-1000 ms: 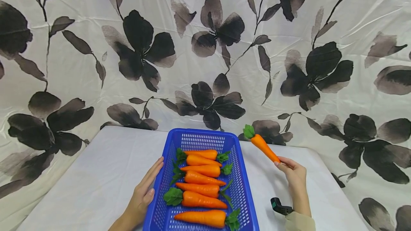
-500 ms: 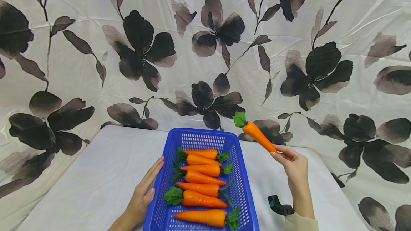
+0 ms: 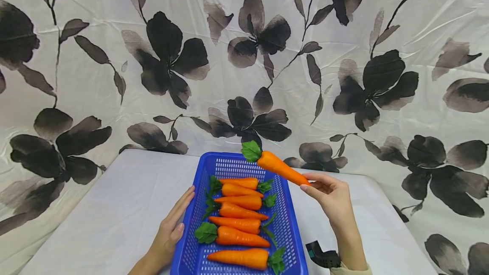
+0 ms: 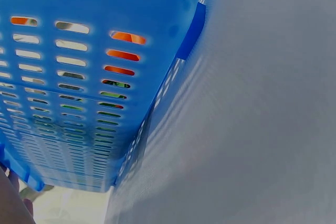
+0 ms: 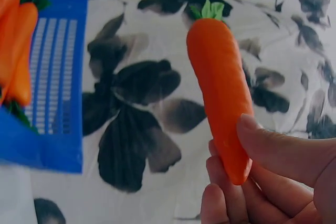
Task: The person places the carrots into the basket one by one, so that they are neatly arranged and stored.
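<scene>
My right hand (image 3: pixel 331 200) pinches a carrot (image 3: pixel 282 167) by its pointed tip, between thumb and fingers. The carrot's green leafy top points up and left, over the far right part of a blue plastic basket (image 3: pixel 292 215). In the right wrist view the same carrot (image 5: pixel 219 85) stands upright, thumb against its lower end. Several carrots (image 3: pixel 240 225) lie crosswise in a column inside the basket, their leafy ends on either side. Along the basket's left rim rests my left hand (image 3: pixel 168 230), fingers straight. From the left wrist view the basket's slotted wall (image 4: pixel 79 82) shows orange through its holes.
A white-covered table (image 3: pixel 114 207) bears the basket. Behind it hangs a white cloth with dark flowers (image 3: pixel 252 33). A black wrist device (image 3: pixel 322 257) is strapped on the right wrist.
My right hand has moved left with the carrot, first rising a little; its leafy end has come from beside the basket to over its far end. The left hand has stayed put.
</scene>
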Demonstrator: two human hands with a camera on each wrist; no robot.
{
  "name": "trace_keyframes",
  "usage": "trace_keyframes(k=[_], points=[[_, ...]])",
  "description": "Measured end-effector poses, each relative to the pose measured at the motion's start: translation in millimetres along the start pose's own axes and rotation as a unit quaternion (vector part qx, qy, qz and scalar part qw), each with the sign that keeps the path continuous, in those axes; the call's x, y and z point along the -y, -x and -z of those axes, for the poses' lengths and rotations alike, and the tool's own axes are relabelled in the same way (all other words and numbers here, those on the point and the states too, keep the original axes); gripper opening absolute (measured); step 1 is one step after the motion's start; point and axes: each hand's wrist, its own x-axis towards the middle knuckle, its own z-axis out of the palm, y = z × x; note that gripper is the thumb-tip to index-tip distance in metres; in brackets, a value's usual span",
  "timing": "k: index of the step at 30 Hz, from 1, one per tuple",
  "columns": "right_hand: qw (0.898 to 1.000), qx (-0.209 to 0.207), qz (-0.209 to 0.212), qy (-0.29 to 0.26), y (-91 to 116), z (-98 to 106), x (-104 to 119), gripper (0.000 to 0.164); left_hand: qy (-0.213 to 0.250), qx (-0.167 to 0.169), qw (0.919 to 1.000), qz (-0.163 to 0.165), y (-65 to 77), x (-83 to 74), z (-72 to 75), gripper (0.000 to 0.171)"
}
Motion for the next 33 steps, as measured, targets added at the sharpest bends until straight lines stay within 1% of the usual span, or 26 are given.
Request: trace_keyframes(k=[2, 5, 9, 11, 13, 16, 18, 20, 25, 28, 33], points=[[1.000, 0.018, -0.003, -0.004, 3, -5, 4, 0.027, 0.001, 0.000, 1.0000, -0.001, 0.1, 0.4, -0.3, 0.052], [0.998, 0.054, -0.014, 0.007, 5, -13, 7, 0.025, -0.002, -0.001, 1.0000, -0.006, -0.2, 1.0, -0.4, 0.052], [0.992, 0.111, -0.023, 0.054, 5, -24, 11, 0.021, -0.004, -0.007, 0.9998, -0.016, -0.5, 1.2, -0.2, 0.052], [0.987, 0.141, -0.013, 0.081, 5, -29, 14, 0.019, -0.002, -0.008, 0.9998, -0.018, -0.5, 0.9, -0.1, 0.052], [0.980, 0.172, 0.004, 0.103, 4, -32, 16, 0.018, 0.001, -0.006, 0.9999, -0.016, -0.3, 0.5, -0.1, 0.052], [0.966, 0.221, 0.034, 0.130, 5, -37, 20, 0.017, 0.001, -0.004, 0.9999, -0.010, 0.2, -0.5, -0.2, 0.052], [0.957, 0.251, 0.041, 0.140, 6, -39, 23, 0.015, -0.001, -0.002, 1.0000, -0.005, 0.1, -1.1, -0.3, 0.052], [0.948, 0.279, 0.043, 0.148, 8, -42, 25, 0.014, -0.003, -0.001, 1.0000, -0.003, -0.1, -1.5, -0.4, 0.052], [0.925, 0.338, 0.034, 0.168, 14, -48, 27, 0.013, -0.008, -0.008, 0.9998, -0.017, -2.1, -1.4, -0.3, 0.052], [0.914, 0.363, 0.029, 0.181, 17, -54, 27, 0.014, -0.012, -0.013, 0.9996, -0.024, -2.6, -1.6, -0.1, 0.052], [0.898, 0.392, 0.034, 0.197, 21, -64, 28, 0.014, -0.010, -0.010, 0.9997, -0.017, -1.7, -1.9, 0.3, 0.051]])
